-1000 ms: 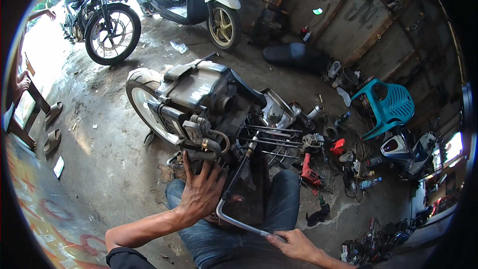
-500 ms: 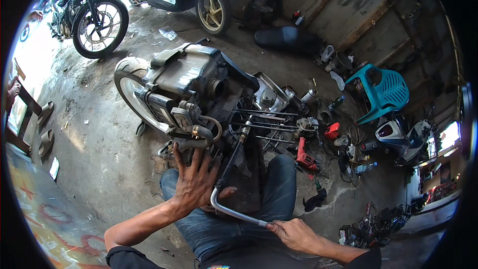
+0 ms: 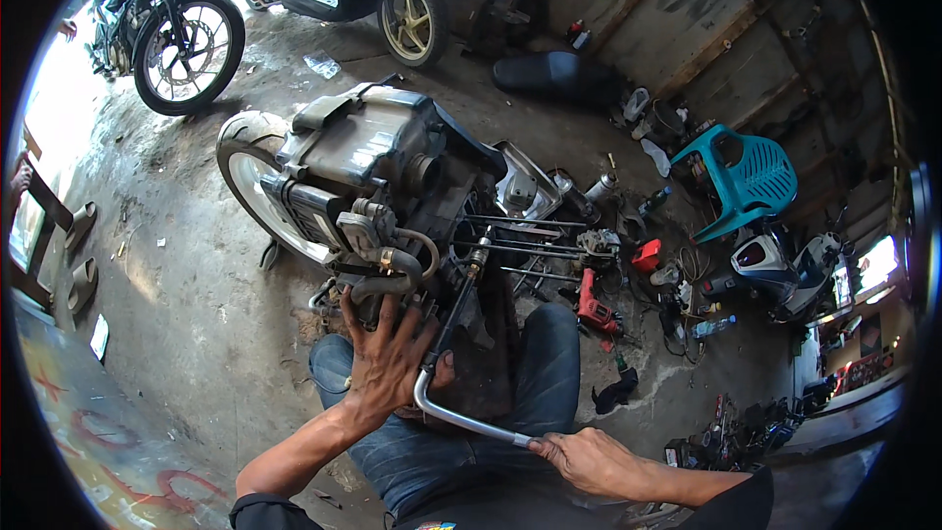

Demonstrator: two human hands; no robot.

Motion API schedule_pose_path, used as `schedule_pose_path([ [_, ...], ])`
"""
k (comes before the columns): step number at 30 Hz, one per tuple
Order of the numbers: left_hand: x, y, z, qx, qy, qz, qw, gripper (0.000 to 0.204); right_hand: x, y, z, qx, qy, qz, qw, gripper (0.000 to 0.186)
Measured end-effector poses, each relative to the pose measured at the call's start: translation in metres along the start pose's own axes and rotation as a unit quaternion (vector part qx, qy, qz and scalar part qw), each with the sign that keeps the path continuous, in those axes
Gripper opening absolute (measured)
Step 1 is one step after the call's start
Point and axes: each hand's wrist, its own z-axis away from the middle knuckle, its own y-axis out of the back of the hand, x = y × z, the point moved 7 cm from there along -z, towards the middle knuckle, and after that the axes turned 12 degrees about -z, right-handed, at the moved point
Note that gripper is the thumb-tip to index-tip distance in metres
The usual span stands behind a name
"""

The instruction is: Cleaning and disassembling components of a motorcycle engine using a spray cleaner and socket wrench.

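Observation:
A scooter engine unit (image 3: pixel 353 152) with its rear wheel attached stands on the floor before my knees. My left hand (image 3: pixel 383 358) lies on the near end of it, below a bent black hose (image 3: pixel 386 285), fingers spread and pressed down. The left thumb is beside the shaft of an L-shaped socket wrench (image 3: pixel 471 420). My right hand (image 3: pixel 589 461) is closed round the end of the wrench's chrome handle. From the bend, the dark shaft runs up to a brass-coloured fitting (image 3: pixel 479 257) by the engine's open side, next to long thin studs (image 3: pixel 535 249). What the tip sits on is hidden.
Right of the engine lie a red power drill (image 3: pixel 596 304), a carburettor-like metal part (image 3: pixel 597 243), cables and bottles. A metal tray (image 3: pixel 535 191) stands behind. Farther off are a teal plastic chair (image 3: pixel 751 182), a black seat (image 3: pixel 554 74) and parked motorcycles (image 3: pixel 186 49).
The whole view has shifted slightly left. My left forearm has swung a little to the right while the hand stays on the engine. My right hand keeps its hold, with the wrench almost unmoved.

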Motion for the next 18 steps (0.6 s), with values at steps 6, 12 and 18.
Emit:
schedule_pose_path([
  [6, 0.001, -0.006, 0.002, 0.004, -0.005, -0.01, 1.0, 0.055, -0.003, 0.005, 0.003, -0.004, -0.002, 0.02, 1.0, 0.052],
  [12, 0.001, -0.007, 0.004, -0.011, 0.005, -0.008, 1.0, 0.056, -0.013, 0.011, 0.007, -0.008, 0.009, 0.039, 0.999, 0.06],
  [18, 0.0, -0.01, 0.004, -0.014, 0.002, -0.01, 1.0, 0.057, -0.019, 0.015, 0.011, -0.013, 0.02, 0.052, 0.998, 0.061],
])
